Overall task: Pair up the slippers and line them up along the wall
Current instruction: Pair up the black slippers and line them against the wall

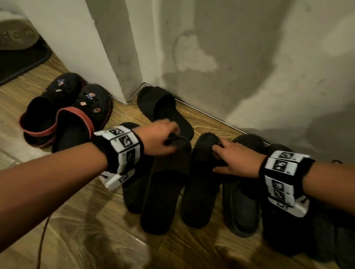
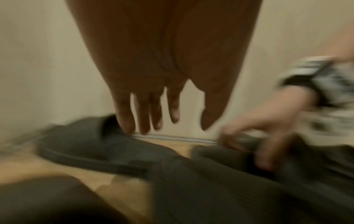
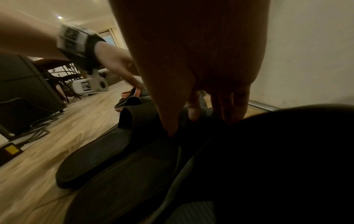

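Several black slide slippers lie on the wooden floor by the wall (image 1: 250,60). My left hand (image 1: 168,139) curls over the toe end of one black slide (image 1: 164,187); the left wrist view is blurred, with the fingers (image 2: 141,121) hanging over dark slippers. My right hand (image 1: 220,159) holds the ribbed strap of the neighbouring black slide (image 1: 199,194). In the right wrist view its thumb (image 3: 170,130) sits at the strap's edge and its fingers lie on top. A lone black slide (image 1: 165,110) sits against the wall behind the left hand.
A pair of black clogs with red heel straps (image 1: 69,110) stands at the wall corner on the left. More dark slippers (image 1: 243,208) lie under my right forearm. A dark mat (image 1: 13,64) lies far left, and a cable (image 1: 41,242) crosses the floor.
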### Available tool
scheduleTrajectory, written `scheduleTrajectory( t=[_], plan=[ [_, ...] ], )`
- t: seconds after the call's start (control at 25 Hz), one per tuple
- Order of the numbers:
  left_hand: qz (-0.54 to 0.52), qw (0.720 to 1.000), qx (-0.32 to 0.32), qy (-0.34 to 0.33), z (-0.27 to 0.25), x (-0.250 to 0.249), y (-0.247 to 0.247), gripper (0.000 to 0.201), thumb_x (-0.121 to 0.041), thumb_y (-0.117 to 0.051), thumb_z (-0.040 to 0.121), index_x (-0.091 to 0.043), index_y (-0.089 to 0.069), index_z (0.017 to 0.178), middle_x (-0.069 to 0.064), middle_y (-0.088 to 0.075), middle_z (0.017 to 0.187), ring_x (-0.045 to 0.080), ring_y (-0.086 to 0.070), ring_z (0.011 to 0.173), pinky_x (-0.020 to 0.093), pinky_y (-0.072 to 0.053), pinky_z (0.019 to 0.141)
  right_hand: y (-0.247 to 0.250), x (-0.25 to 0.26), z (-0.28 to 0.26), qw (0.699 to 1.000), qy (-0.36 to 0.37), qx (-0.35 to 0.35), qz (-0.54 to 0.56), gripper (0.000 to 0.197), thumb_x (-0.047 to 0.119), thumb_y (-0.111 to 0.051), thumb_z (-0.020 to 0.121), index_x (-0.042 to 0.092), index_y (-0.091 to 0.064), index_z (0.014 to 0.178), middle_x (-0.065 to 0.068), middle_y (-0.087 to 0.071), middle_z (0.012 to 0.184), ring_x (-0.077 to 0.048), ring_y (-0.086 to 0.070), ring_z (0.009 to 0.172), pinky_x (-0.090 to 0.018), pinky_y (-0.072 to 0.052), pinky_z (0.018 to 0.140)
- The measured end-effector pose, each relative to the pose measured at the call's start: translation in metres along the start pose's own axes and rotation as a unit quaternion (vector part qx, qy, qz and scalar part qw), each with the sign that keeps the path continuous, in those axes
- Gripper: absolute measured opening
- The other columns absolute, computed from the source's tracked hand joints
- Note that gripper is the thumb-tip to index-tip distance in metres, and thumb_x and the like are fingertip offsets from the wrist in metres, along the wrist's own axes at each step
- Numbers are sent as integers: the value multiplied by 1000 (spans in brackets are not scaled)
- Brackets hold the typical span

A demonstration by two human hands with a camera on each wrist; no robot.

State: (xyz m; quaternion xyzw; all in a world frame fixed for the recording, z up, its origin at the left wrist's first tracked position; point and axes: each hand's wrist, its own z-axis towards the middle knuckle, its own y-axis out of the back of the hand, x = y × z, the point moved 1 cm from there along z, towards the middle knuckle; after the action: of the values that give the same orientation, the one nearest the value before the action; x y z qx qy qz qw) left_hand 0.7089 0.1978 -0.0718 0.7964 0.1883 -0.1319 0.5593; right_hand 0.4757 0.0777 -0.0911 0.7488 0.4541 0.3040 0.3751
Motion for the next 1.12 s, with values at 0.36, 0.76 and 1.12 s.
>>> scheduleTrajectory(
  t=[0.36,0.76,1.12],
  plan=[
    [257,950,-23,177,23,67,17,47,-42,-52,85,-6,-64,113,18,-51,124,34,-51,115,41,-44,95,-3,10,-9,999,11,19,-32,48,53,-56,87,20,-43,119,-7,-45,123,-26,-54,110,-38,-45,90],
    [407,901,-3,149,-77,91,22,34,-39,-56,83,-14,-64,104,14,-56,114,32,-55,103,38,-45,81,1,9,-7,999,36,14,-39,42,54,-58,86,19,-47,107,-8,-51,113,-27,-55,102,-37,-43,83],
    [263,952,136,80,-95,-39,-68,80,-58,-54,78,-4,-34,134,14,-46,128,29,-53,109,37,-49,78,3,13,-12,999,22,19,-44,45,50,-57,88,15,-47,115,-12,-51,118,-29,-54,108,-39,-43,88]
  ],
)
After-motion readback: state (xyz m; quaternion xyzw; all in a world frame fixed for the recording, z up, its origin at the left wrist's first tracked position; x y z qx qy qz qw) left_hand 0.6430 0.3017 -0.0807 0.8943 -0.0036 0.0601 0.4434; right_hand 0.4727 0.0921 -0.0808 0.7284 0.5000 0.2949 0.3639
